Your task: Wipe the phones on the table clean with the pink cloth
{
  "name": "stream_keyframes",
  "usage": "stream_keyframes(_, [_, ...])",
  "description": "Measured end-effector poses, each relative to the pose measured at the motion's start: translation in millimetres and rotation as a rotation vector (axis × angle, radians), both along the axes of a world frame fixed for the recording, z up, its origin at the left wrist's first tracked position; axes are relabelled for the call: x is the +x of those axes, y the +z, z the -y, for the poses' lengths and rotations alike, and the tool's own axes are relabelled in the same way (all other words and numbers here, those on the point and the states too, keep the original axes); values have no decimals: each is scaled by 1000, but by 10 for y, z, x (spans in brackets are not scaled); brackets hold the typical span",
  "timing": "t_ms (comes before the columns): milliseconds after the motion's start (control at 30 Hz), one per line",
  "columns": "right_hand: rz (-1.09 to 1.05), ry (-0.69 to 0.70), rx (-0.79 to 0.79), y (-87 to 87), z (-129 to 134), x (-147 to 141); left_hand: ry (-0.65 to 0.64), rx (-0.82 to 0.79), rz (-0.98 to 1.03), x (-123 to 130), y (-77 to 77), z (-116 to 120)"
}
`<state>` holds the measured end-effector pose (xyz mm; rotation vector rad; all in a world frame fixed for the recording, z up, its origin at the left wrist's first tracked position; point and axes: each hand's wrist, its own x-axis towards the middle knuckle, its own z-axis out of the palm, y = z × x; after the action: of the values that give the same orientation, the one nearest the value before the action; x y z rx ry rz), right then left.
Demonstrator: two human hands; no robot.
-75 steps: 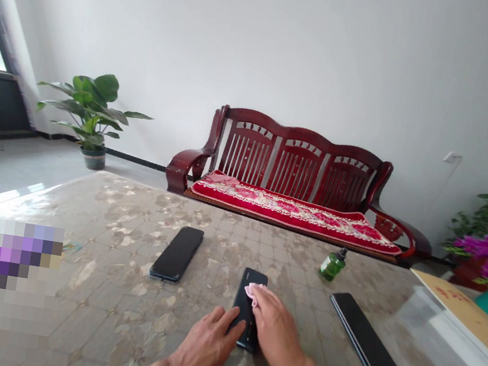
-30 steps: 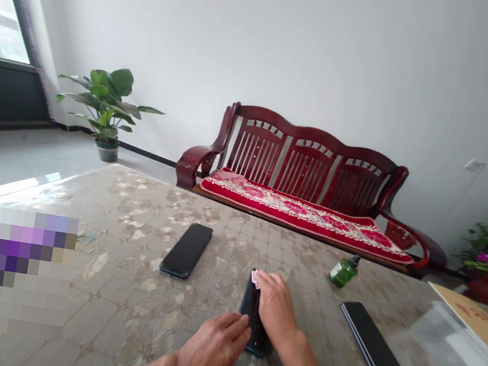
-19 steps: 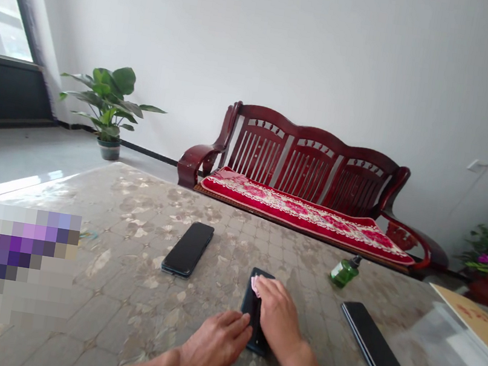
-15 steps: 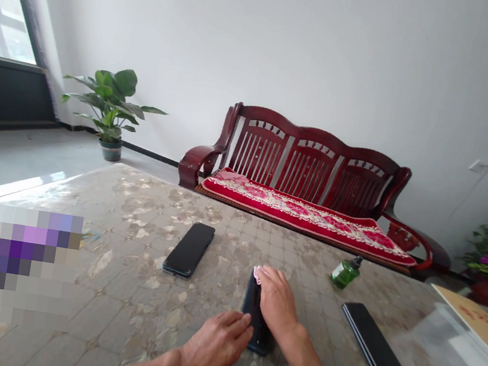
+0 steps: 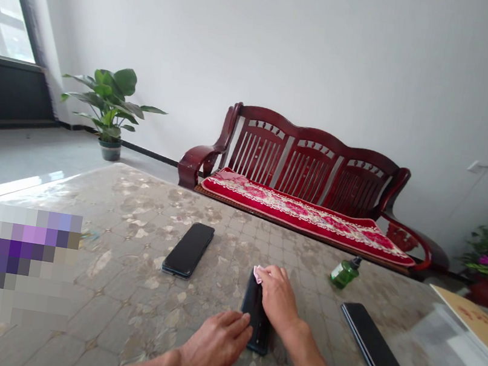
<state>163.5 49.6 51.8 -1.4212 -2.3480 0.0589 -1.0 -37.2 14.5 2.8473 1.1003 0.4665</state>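
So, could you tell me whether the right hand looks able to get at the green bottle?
Probably yes: nothing visible stands between the right hand and the green bottle, though it holds a pink cloth.

Dark glossy phone [image 5: 259,330] flat on the tabletop [image 5: 124,312], lengthwise; small pale-pink cloth [image 5: 258,274] crumpled at its far end, in the right hand [image 5: 279,301].
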Motion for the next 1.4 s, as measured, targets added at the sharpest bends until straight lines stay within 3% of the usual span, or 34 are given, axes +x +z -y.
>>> stream_keyframes(267, [-18,217,-49,54,448,88,25,-8,61,21,-3,0])
stream_keyframes(433, [20,38,-13,32,171,100,-7,18,11,-11,-27,-1])
stream_keyframes(533, [45,-1,-6,20,52,22,-4,23,-5,-22,-12,4])
stream_keyframes(767, [-25,210,-32,9,365,83,39,18,20,14,13,3])
stream_keyframes(1000, [-45,81,-69,74,135,101,26,64,10,12,-56,-16])
stream_keyframes(1267, [-83,166,-129,54,588,181,69,5,34,52,71,3])
stream_keyframes(1400, [-137,89,-97,20,424,208,53,61,85,25,61,8])
